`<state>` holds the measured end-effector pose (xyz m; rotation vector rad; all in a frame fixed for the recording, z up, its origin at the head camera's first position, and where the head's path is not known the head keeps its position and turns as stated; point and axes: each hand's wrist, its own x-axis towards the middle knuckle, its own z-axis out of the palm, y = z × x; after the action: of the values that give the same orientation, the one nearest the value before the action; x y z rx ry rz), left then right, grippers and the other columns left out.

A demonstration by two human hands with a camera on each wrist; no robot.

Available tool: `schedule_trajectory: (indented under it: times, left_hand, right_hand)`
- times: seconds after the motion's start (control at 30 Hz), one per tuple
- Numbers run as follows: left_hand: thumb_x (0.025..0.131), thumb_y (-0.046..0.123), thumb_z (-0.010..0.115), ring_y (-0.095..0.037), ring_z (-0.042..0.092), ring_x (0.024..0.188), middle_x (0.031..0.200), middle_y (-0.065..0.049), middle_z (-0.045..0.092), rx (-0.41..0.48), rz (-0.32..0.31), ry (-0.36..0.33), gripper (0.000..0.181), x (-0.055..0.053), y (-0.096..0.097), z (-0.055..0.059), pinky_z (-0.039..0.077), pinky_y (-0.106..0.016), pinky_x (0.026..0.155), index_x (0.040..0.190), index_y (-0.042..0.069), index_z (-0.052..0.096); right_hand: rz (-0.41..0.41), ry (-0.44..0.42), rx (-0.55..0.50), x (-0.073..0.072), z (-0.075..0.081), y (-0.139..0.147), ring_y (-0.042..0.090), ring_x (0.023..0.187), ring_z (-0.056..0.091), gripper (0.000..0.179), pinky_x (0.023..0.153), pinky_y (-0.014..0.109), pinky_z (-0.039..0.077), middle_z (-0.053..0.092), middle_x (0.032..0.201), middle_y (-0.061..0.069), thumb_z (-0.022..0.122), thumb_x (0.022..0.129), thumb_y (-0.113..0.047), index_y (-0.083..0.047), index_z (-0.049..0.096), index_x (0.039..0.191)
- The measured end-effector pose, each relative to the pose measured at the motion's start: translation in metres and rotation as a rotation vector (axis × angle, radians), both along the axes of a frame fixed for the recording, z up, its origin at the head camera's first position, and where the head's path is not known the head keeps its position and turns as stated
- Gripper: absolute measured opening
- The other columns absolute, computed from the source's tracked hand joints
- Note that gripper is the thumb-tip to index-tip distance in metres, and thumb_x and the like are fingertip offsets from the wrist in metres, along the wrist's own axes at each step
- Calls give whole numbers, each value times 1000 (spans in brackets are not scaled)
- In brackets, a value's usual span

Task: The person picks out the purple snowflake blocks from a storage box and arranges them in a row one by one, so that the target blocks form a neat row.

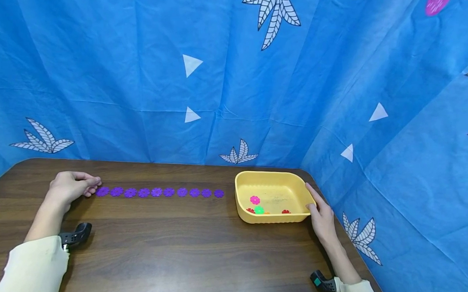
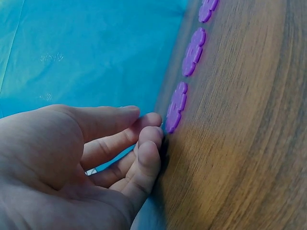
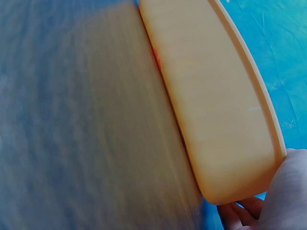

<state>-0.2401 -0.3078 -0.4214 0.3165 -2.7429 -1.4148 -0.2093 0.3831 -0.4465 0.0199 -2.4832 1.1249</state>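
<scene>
Several purple flower-shaped plastic discs lie flat in a straight row across the dark table. At the row's left end is my left hand, with fingers loosely bent and nothing between thumb and fingers. Its fingertips are right beside the end disc; whether they touch it I cannot tell. My right hand grips the right end of a yellow plastic tub, thumb at the rim and fingers around the outside. In the right wrist view the tub's side wall hides what is inside.
Inside the tub lie a pink disc, a green disc and some red and orange ones, partly hidden by the front wall. A blue patterned curtain hangs behind and to the right of the wooden table.
</scene>
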Motion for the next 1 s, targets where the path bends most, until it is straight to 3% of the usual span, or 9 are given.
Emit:
schedule_trajectory:
  times: [0.23, 0.47, 1.0]
  left_hand:
    - [109, 25, 58, -7, 66, 61, 75, 4, 73, 6, -4, -4, 42, -1, 0, -4, 56, -26, 56, 113, -15, 70]
    - [109, 25, 58, -6, 66, 61, 76, 4, 74, 4, 5, -6, 42, 0, -2, -7, 56, -26, 56, 114, -15, 70]
    - [109, 26, 58, -6, 65, 60, 75, 5, 73, 8, 4, 15, 43, 0, -1, -4, 56, -25, 56, 113, -15, 71]
  right_hand:
    - [-1, -6, 7, 1, -2, 0, 26, 134, 55, 61, 96, -2, 31, 52, 159, 8, 49, 103, 1, -25, 49, 158]
    - [11, 6, 7, 1, -5, 1, 24, 121, 56, 61, 89, 8, 34, 55, 157, 7, 50, 103, 1, -27, 50, 158]
    - [4, -12, 5, 1, 1, -1, 26, 144, 50, 60, 99, -2, 30, 51, 160, 7, 48, 104, -1, -25, 48, 159]
